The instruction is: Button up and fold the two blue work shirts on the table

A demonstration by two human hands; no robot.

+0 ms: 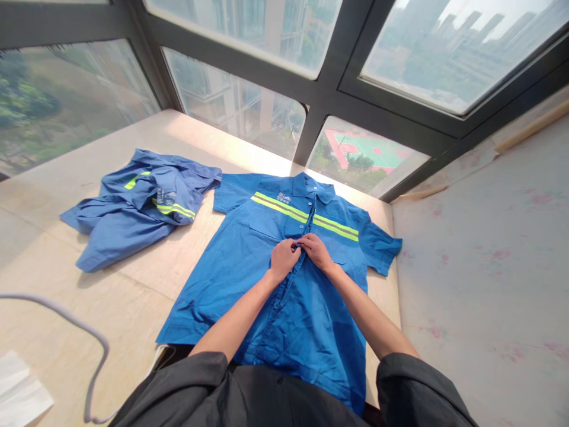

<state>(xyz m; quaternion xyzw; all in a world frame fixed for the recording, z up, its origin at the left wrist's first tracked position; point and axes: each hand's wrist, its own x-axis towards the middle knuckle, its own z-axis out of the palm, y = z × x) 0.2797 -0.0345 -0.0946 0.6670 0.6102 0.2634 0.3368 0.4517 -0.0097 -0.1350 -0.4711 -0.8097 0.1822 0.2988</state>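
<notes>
A blue short-sleeved work shirt (240,255) lies spread front side up, its collar toward the window. Yellow-green and grey reflective stripes cross its chest, with a white logo above them on the left. Both of my hands meet at the front button placket, just below the stripes. My left hand (285,258) pinches one edge of the placket, and my right hand (316,251) pinches the cloth right beside it. Fingertips hide the button or buttonhole there. Two buttons show above my hands, and another shows lower down the front.
A second blue shirt (142,207) with reflective stripes lies crumpled on the pale ledge (137,302) at left. A grey cord (95,338) curves near a white paper sheet (20,388). Windows border the far side; a flower-patterned wall (480,284) stands at right.
</notes>
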